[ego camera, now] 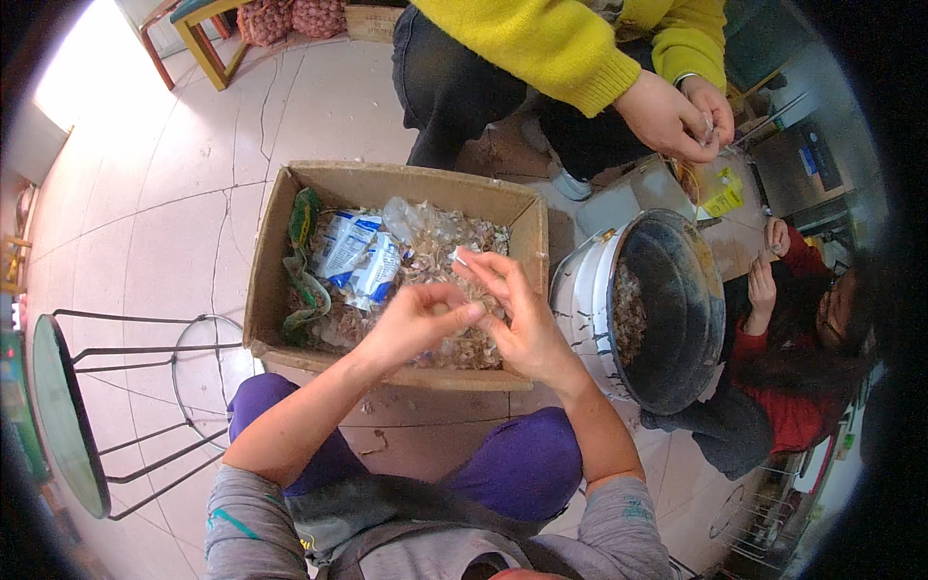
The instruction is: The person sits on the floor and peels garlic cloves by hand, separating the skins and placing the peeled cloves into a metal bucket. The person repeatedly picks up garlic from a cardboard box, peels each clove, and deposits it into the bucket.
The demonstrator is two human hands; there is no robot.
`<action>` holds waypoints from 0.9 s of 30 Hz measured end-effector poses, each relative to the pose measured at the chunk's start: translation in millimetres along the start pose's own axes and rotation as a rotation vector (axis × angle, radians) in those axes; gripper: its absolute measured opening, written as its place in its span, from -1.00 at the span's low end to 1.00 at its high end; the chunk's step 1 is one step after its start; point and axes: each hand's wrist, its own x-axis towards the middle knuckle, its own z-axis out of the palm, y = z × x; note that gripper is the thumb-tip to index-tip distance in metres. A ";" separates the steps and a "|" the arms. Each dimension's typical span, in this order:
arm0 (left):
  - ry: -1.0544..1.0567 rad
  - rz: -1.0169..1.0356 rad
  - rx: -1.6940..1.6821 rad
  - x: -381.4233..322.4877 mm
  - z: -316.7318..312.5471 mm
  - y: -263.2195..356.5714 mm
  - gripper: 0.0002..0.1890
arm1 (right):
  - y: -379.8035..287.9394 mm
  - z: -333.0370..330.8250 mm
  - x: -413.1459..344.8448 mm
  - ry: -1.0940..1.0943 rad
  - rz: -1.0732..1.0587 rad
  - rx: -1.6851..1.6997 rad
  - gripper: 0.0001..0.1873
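My left hand (420, 315) and my right hand (522, 322) meet over an open cardboard box (406, 375). Between them is a small pale bulb, apparently garlic, with its stringy root end (478, 296) showing. Fingers of both hands press on it and hide much of its body. Something small and white (457, 255) sits at a right fingertip; I cannot tell what it is. Below, the box holds dry papery skins (464, 348), blue-and-white plastic packets (355, 250), clear plastic film (417, 221) and a green wrapper strip (301, 225).
A black-lined metal drum (678, 312) with skins inside stands right of the box. Another person's hands (678, 119) work beyond it; a person in red sleeves (768, 290) sits at right. At left is a round stool (69, 413). Mesh bags of bulbs (290, 20) lie at the back.
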 end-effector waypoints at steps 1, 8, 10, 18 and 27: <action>-0.075 -0.002 -0.159 -0.7 1.0 -1.3 -0.70 | -0.8 2.2 1.1 -0.013 -0.060 0.015 -0.50; -0.224 -0.024 -0.836 -4.7 11.3 -0.2 -0.77 | -1.5 9.3 5.7 0.153 -0.032 0.372 -0.65; -0.200 -0.043 -0.838 -4.7 13.2 -1.1 -0.81 | 0.5 13.2 5.0 0.158 -0.041 0.321 -0.70; -0.033 0.104 -0.606 0.4 13.8 -7.0 -0.82 | 10.9 5.7 12.3 0.216 0.178 0.455 -0.71; 0.244 0.187 -0.195 0.9 13.1 -2.5 -0.79 | -4.8 -12.8 2.4 0.345 -0.107 -0.366 -0.91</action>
